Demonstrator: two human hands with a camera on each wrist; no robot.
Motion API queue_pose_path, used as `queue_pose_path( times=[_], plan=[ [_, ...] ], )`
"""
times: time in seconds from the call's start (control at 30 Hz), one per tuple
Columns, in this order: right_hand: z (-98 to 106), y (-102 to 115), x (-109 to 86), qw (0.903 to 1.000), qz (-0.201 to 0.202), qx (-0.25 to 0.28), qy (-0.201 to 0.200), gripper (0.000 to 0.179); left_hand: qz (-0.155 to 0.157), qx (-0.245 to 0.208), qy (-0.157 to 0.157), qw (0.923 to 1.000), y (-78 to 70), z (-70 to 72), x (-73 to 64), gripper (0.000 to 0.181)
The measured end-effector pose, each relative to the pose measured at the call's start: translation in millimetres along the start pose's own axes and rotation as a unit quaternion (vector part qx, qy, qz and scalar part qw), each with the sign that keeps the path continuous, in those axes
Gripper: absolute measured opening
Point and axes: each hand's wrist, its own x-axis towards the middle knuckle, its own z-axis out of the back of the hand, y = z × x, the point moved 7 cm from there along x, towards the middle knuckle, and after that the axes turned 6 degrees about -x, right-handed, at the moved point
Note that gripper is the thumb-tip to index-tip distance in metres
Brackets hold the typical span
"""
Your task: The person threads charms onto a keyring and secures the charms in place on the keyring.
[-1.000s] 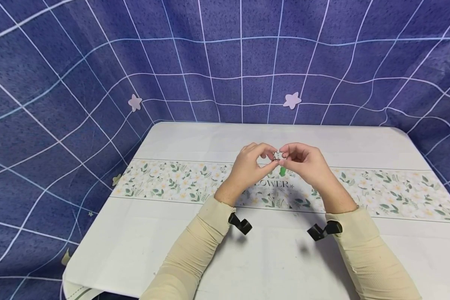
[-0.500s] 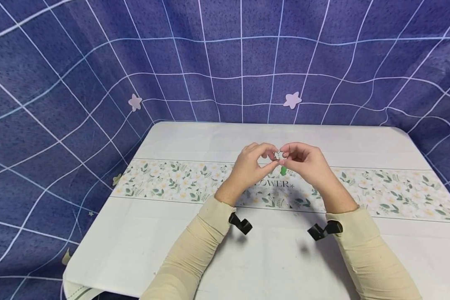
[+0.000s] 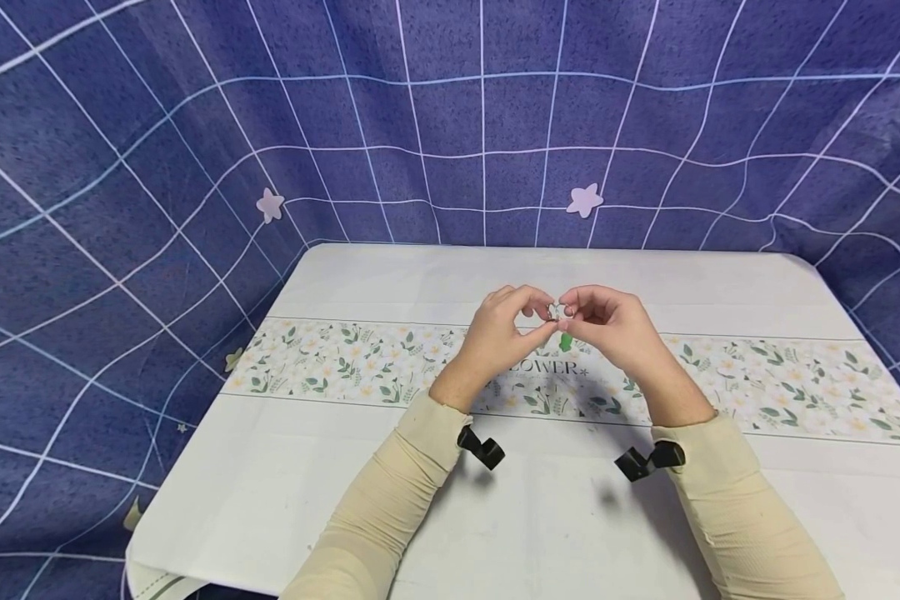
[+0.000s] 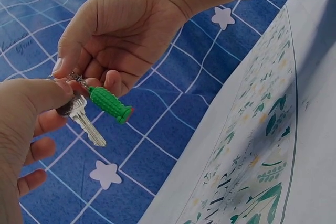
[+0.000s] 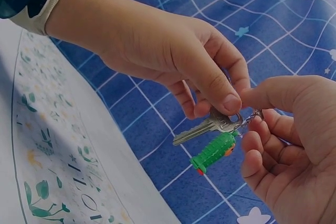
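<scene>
Both hands meet over the table, fingertip to fingertip. My left hand (image 3: 498,329) pinches the head of a silver key (image 4: 90,124) between thumb and fingers, the blade sticking out. Beside it, my right hand (image 3: 617,327) pinches a small metal ring with a short chain, mostly covered by the fingertips. From the chain hangs a bumpy green charm (image 5: 214,150) with a red tip, lying close along the key in the right wrist view. In the head view, the charm shows as a green spot below the fingertips.
Beneath the hands is a white table (image 3: 525,508) with a flower-printed band (image 3: 345,362) across it. Blue grid-patterned curtain (image 3: 450,117) with star shapes stands behind and at the left. Each sleeved wrist carries a black camera mount (image 3: 482,448).
Hands stay almost in the same place, with small finger shifts at the ring. The green charm sways slightly.
</scene>
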Motion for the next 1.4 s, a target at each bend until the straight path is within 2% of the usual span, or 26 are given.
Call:
queue_pose_path(
  times=[0.23,0.47,1.0,1.23,1.4],
  plan=[
    [0.5,-0.8,0.3,1.0000,-0.001,0.004,-0.004,0.024,-0.003,0.001,0.011,0.9999,-1.4,-2.0,1.2,0.028],
    [0.5,-1.7,0.8,1.0000,-0.002,0.002,-0.005,0.024,-0.013,0.006,0.001,0.9999,-2.3,-1.1,0.9,0.024],
    [1.6,-1.2,0.3,0.9999,0.000,0.010,-0.011,0.023,-0.001,0.001,-0.001,1.0000,-2.1,-1.0,0.9,0.029],
    [0.9,-2.3,0.5,0.9999,-0.004,0.011,-0.008,0.024,-0.014,0.003,-0.008,0.9999,-2.0,-1.4,0.2,0.026],
    [0.5,-2.2,0.7,0.9999,-0.003,0.015,-0.005,0.024,-0.004,0.007,-0.010,0.9999,-0.5,-2.1,0.0,0.024]
  ],
)
